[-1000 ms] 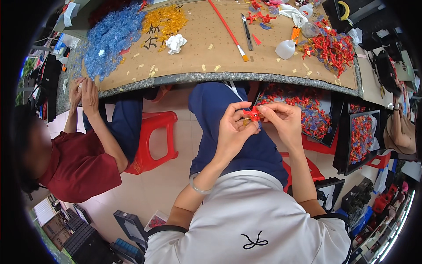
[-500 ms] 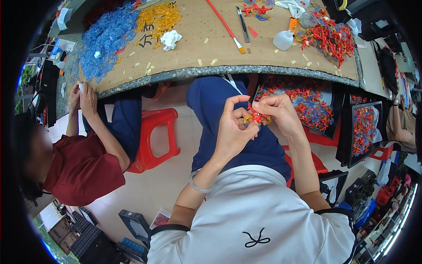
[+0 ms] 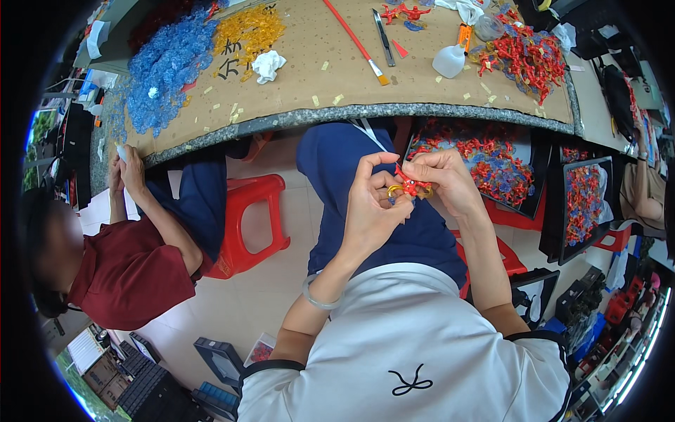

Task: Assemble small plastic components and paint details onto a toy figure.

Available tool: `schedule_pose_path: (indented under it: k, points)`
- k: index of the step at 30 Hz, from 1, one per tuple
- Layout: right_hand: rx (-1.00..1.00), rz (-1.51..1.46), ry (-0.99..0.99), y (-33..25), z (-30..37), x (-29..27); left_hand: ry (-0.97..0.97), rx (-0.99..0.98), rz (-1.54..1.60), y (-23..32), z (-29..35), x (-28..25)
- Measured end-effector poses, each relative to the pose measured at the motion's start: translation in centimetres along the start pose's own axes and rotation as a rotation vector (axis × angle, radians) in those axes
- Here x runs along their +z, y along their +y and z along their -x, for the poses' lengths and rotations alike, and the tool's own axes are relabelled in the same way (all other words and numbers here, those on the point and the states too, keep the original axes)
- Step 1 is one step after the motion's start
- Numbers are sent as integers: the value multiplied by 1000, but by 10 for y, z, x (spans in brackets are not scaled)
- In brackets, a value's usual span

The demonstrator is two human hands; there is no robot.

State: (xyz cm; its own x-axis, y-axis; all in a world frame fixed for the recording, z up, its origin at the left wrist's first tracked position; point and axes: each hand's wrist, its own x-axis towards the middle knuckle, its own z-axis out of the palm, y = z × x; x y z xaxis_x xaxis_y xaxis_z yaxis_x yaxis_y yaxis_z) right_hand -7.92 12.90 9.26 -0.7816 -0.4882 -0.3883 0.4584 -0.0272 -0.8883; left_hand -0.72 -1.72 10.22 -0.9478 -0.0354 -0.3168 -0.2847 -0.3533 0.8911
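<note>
Above my lap, both hands are closed on a small red plastic figure (image 3: 410, 187) with a yellow ring-shaped part (image 3: 394, 190) on its left side and bits of clear blue plastic by it. My left hand (image 3: 371, 205) pinches the figure from below with thumb and fingers, its index finger arched over toward the top. My right hand (image 3: 450, 180) grips the figure's upper right between thumb and curled fingers. Part of the figure is hidden behind the fingers, and a finer join between its pieces is too small to make out.
Ahead, the table (image 3: 295, 77) bears blue pieces (image 3: 165, 70), yellow pieces (image 3: 249, 32), a red-handled brush (image 3: 355, 41), tweezers (image 3: 384, 39), a small bottle (image 3: 450, 60) and heaped red figures (image 3: 524, 60). Filled trays (image 3: 492, 165) stand below right. A co-worker (image 3: 140, 260) sits left beside a red stool (image 3: 249, 225).
My hands keep almost the same pose around the red figure, with only slight finger shifts. The table has slid a little left in view. The co-worker's hands have moved slightly.
</note>
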Motion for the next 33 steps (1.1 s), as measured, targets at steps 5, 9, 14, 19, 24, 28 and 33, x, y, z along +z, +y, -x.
schedule_pose_path:
  k: [5,9,14,19,24,28,33]
  points:
    - [82,-55,-47,-7,0,0,-48,-92,126,2,-2,-6]
    - [114,-62,-15,-16,5,-2,-66,-120,210,0,-4,-10]
    - [-149,170,84,-22,23,4,2,-74,191,-3,-9,-15]
    - [-151,197,173,-22,25,10,-12,-84,200,2,-9,-14]
    - [-225,264,232,-20,25,15,-55,-143,275,5,-7,-18]
    - [-192,273,250,-26,26,18,-65,-163,335,6,-7,-17]
    - [-165,256,249,-25,28,16,-91,-119,308,3,-7,-19]
